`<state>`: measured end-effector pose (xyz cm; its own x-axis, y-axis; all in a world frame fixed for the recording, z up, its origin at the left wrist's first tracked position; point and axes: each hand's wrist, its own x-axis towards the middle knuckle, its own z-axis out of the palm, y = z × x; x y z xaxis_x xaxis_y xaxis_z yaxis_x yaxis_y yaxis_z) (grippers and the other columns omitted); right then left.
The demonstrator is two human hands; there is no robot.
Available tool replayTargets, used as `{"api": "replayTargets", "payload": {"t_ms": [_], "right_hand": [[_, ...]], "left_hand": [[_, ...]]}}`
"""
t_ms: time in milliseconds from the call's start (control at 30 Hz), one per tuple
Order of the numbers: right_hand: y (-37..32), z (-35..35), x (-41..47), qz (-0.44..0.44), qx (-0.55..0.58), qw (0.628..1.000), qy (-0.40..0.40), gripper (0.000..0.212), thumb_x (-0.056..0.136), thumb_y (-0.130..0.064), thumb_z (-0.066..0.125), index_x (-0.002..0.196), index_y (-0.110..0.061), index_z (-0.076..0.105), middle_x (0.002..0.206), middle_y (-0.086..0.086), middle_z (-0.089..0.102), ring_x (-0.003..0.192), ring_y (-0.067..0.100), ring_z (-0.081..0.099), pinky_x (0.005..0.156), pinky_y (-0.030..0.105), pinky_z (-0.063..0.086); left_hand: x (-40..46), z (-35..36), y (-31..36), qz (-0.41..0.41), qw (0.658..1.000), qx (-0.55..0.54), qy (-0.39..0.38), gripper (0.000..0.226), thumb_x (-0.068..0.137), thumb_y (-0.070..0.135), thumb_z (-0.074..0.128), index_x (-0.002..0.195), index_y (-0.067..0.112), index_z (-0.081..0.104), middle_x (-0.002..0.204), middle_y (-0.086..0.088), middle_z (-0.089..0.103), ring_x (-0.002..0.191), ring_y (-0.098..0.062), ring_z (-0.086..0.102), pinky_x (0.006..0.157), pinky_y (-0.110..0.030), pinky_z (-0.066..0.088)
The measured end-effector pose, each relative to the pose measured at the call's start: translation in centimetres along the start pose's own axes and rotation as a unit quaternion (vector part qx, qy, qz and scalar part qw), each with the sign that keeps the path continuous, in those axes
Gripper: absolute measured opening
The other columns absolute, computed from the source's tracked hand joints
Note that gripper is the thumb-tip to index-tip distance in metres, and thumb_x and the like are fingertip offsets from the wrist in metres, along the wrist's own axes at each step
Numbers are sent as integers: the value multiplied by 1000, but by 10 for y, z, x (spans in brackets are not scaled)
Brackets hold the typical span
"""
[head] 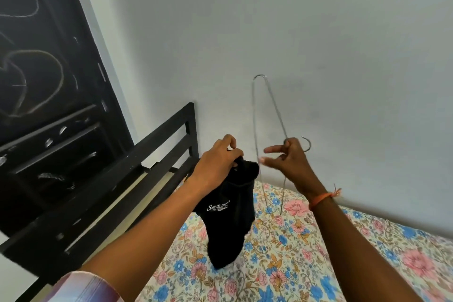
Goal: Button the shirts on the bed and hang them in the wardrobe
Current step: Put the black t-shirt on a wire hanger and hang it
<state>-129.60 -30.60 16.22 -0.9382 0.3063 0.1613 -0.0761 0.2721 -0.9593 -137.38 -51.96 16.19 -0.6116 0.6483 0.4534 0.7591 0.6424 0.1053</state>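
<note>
Pinched between the curled fingers and thumb of the left hand is one black shirt, bunched at its top edge so that the soft cloth hangs down in a limp, narrow drape above the bed; a small white script print shows on its front. Over on the other side, the right hand grips one thin wire hanger near its neck with the curled outer fingers, while the index finger and thumb point loosely toward the shirt. Bright metal, bent into a long slim loop, the hanger stands almost on end — one rounded tip up against the pale wall, its small hook curling out just right of the knuckles, its lower wires running down to just above the sheet. That sheet is cream cotton printed with pink, blue and orange flowers. One orange thread band circles the right wrist. At the left, one black metal bed frame of square bars — beyond it, a dark board scrawled with chalk lines.
</note>
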Motion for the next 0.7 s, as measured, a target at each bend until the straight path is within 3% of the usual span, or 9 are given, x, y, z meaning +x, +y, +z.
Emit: {"api": "replayTargets", "payload": {"t_ms": [67,167,300,467,567,700], "right_hand": [[-1,16,-3,6,-33,999,-38,65,64,-15,92,89,-21,32,105,3,71,63,17,51,63,36,50],[8,33,-4,-25,-101,994,21,57,69,-9,87,82,-17,32,84,8,72,68,9,68,60,34,51],[1,32,-1,-68,-155,985,43,49,78,-5,79,79,-18,31,74,10,68,64,0,63,58,28,41],[-20,17,9,-115,-183,970,111,43,83,0,70,84,-23,33,79,4,67,51,6,48,51,17,36],[-26,10,11,-101,-188,970,115,39,81,-3,73,89,-14,36,78,1,68,60,21,55,53,18,35],[-24,10,7,-87,-196,971,109,40,81,-9,73,82,-19,34,77,-1,67,50,5,40,52,17,34]], "left_hand": [[6,-2,6,12,1000,6,12,30,87,10,67,116,18,61,124,-3,42,99,-22,53,60,-39,54],[13,-7,10,3,999,15,28,42,86,9,69,125,17,57,131,-6,42,103,-23,55,65,-36,57],[10,-17,6,-37,998,35,46,32,88,20,70,117,15,55,118,-5,48,98,-23,56,60,-33,52],[3,-24,-3,-142,985,94,-23,24,99,37,53,98,14,56,91,-4,63,84,-28,64,60,-33,37],[-3,-22,-18,-229,972,-43,26,34,89,47,65,81,14,61,76,1,62,71,-20,60,57,-32,40],[7,-17,-17,-268,926,-265,9,47,80,44,77,64,4,58,60,-1,56,55,-16,53,54,-29,40]]}}
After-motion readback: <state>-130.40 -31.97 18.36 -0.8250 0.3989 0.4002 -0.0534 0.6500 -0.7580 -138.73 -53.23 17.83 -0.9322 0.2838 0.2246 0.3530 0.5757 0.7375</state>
